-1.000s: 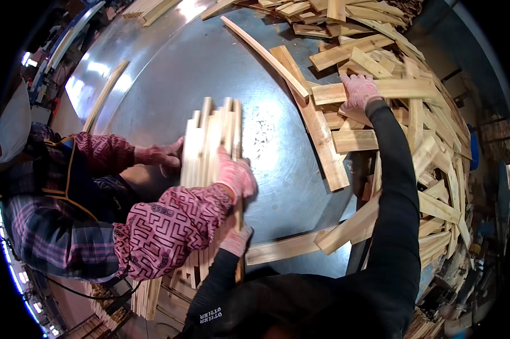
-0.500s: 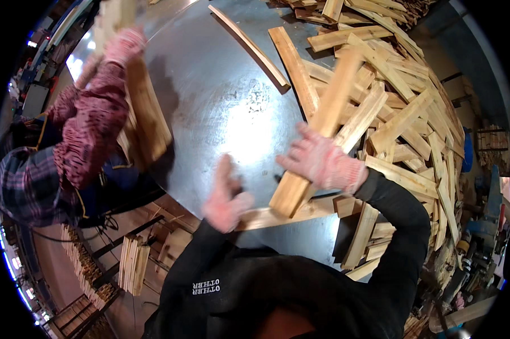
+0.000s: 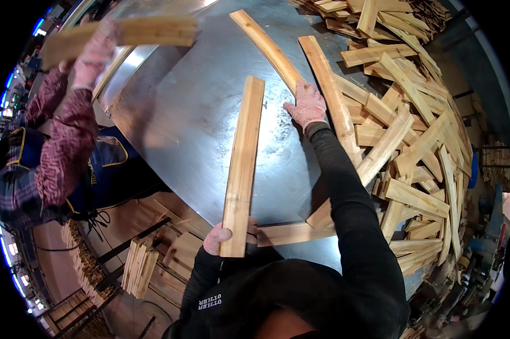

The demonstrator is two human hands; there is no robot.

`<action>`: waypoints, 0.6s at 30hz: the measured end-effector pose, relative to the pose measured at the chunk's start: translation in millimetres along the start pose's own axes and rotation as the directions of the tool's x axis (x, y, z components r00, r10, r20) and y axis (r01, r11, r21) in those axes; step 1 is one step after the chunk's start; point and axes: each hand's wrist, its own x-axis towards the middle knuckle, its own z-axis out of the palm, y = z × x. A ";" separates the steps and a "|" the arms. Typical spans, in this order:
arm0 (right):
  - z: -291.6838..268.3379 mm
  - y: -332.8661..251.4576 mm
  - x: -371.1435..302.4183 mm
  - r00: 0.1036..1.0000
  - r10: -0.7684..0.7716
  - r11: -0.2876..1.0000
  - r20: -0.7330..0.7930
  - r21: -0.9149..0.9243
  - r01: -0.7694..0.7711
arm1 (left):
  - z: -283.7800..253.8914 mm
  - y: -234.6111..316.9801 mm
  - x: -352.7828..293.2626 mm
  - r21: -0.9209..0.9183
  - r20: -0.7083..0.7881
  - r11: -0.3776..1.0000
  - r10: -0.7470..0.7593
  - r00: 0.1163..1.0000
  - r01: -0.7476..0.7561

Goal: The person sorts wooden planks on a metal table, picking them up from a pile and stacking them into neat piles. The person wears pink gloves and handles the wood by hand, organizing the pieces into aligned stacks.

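- Board (image 3: 244, 164) of pale wood, long and flat, stands out in the middle of the frame, running from the lower centre up to the centre and leaning slightly right.
- The left hand (image 3: 214, 239), in a pinkish glove, is closed around its lower end: thumb at the left edge, fingertips past the right edge, so the palm seems to pass underneath. Whether the far end touches the metal table (image 3: 192, 127) cannot be told.
- The right hand (image 3: 307, 105), gloved alike, lies at the centre on the near end of a second board (image 3: 266, 48), which slants to the upper centre. Its fingers reach over the wood and its thumb spreads left; how firmly they close cannot be told.
- Handling, as a judgement: such a board should be stiff and fairly light, dry rather than slippery, not fragile, though its edges could splinter. An end hold probably lets the far end dip; gripping across the width near the middle would balance it better.
- A third board (image 3: 326, 85) lies just right of the second, beside the heap of boards (image 3: 417, 199) filling the right side.
- At upper left, a co-worker's gloved hand (image 3: 98, 53) is at a blurred plank (image 3: 153, 33).
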 end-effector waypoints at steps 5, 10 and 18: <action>-21.0 -21.7 -6.1 0.957 0.074 0.959 0.281 0.243 -0.146 | -17.4 13.4 14.4 0.255 -0.058 0.962 -0.086 0.995 0.098; -54.1 -17.9 -110.2 0.902 0.100 0.203 0.420 0.879 -0.432 | -37.3 11.2 29.5 0.470 -0.118 0.879 -0.026 0.993 0.079; -182.4 62.6 66.0 0.861 0.359 0.714 -0.360 0.700 -0.006 | -56.9 -5.9 38.8 0.722 -0.191 0.692 0.194 0.962 0.004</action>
